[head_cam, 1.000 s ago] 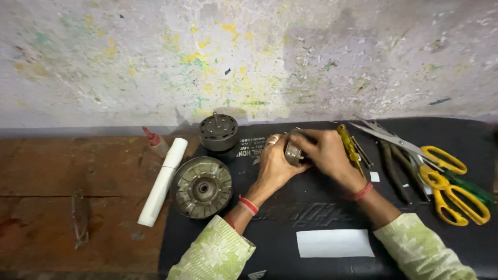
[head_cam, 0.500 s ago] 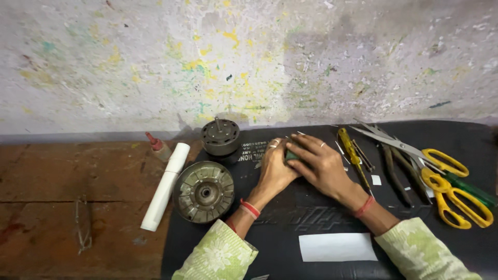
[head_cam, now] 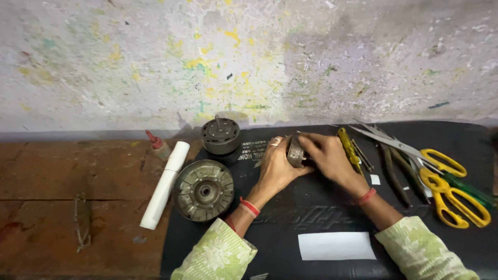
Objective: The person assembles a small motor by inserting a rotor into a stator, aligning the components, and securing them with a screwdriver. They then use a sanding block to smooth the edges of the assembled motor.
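Two hands meet over a small round metal part (head_cam: 295, 151), held just above the black mat (head_cam: 311, 207) near the middle of the tabletop (head_cam: 67, 176). The left hand (head_cam: 275, 166) has its grip curled round the part's near side; the right hand (head_cam: 327, 155) pinches it from the other side. Left of the hands lie a ribbed metal disc (head_cam: 203, 190) and a dark motor core (head_cam: 220, 136), with a white tube (head_cam: 165, 184) beside them. To the right lie a yellow-handled screwdriver (head_cam: 348, 148), pliers (head_cam: 391, 166) and yellow-handled scissors (head_cam: 441, 179).
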